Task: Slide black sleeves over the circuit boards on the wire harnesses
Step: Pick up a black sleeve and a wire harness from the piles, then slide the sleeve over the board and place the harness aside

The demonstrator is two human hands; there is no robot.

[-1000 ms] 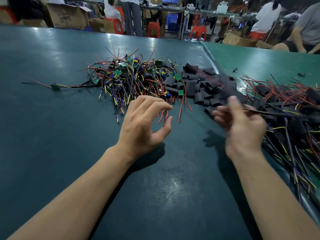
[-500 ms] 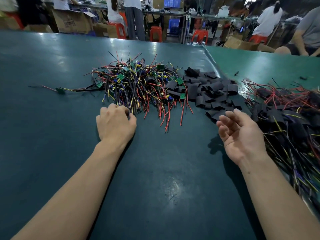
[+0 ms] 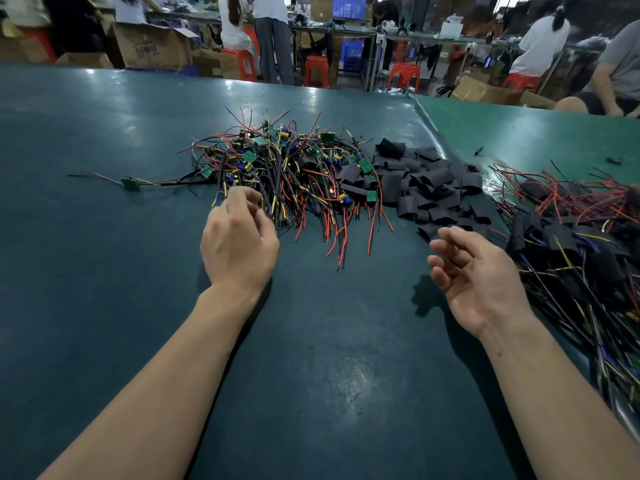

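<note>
left hand (image 3: 239,242) at near edge of harness pile (image 3: 277,174), fingers curled; grip on wires hidden by knuckles, cannot tell. right hand (image 3: 474,275) palm up, fingers loose, apart, empty, just beside black sleeves (image 3: 426,188). sleeved harness heap (image 3: 575,237) cut off right.

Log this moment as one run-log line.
left hand: reaching into unsleeved harness pile | right hand: open, empty, beside black sleeves | sleeved pile: right

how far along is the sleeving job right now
Done: a sleeved harness pile lies at the right. In hand: nothing gripped for sure; the left hand reaches into the bare harness pile, the right hand is open. Left: that pile and many loose black sleeves.
</note>
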